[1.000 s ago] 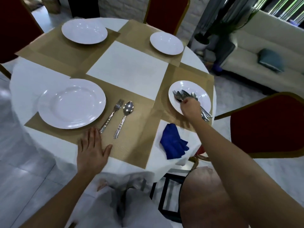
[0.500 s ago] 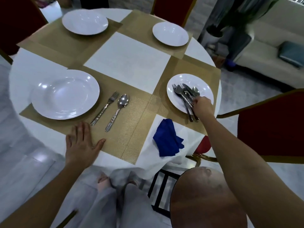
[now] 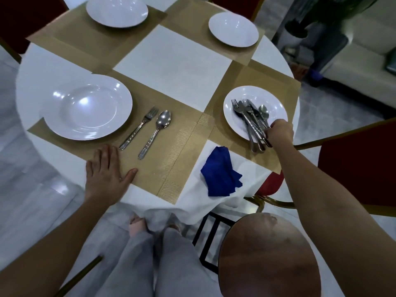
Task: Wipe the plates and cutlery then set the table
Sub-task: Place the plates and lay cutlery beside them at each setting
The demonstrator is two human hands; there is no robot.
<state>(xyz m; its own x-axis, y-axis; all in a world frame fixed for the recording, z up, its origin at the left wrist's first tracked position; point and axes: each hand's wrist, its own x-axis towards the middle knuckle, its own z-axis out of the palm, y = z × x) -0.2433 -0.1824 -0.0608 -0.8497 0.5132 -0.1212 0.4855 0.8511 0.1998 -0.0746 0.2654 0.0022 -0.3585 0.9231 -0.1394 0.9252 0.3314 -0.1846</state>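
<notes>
My right hand [image 3: 280,132] grips the handles of a bundle of forks and spoons [image 3: 250,118] whose heads lie over a white plate [image 3: 233,123] at the table's right side. My left hand [image 3: 105,174] rests flat on the gold placemat [image 3: 171,146] near the table's front edge. Just beyond it lie a fork [image 3: 139,127] and a spoon [image 3: 156,131], side by side, to the right of a large white plate [image 3: 85,107]. A crumpled blue cloth [image 3: 220,172] sits on the white tablecloth between my hands.
Two more white plates [image 3: 116,9] [image 3: 233,28] stand on placemats at the far side of the round table. Red chairs [image 3: 362,166] surround it. A round brown stool [image 3: 270,254] stands at the lower right. A sofa [image 3: 364,50] is at the far right.
My right hand has closed on the cutlery handles and drawn the bundle toward the plate's near edge. My left hand has stayed flat on the placemat.
</notes>
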